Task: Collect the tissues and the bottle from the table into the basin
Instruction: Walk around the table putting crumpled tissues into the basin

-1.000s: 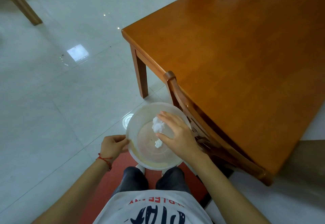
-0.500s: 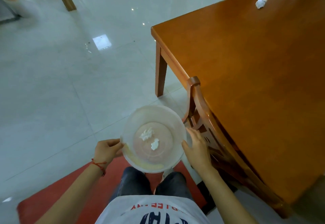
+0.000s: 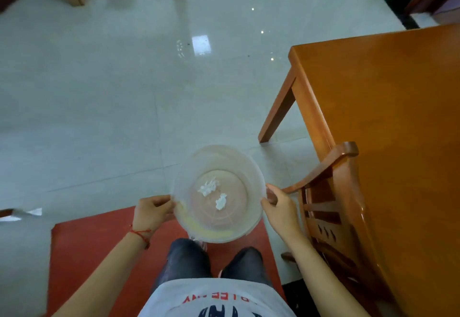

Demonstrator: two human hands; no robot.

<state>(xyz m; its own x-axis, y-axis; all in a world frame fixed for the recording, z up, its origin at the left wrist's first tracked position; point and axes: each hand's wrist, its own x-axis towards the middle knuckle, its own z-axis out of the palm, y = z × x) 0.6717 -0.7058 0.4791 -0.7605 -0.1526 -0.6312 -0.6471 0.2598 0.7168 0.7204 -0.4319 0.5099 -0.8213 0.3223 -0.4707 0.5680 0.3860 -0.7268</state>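
Head view: two hands grip one basin containing two tissues.

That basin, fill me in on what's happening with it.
A person is standing beside the wooden table, holding the clear plastic basin by its rim, left hand on one side and right hand on the other. Two crumpled tissues lie on the bottom of it. No bottle is in it, and none shows on the visible part of the table.
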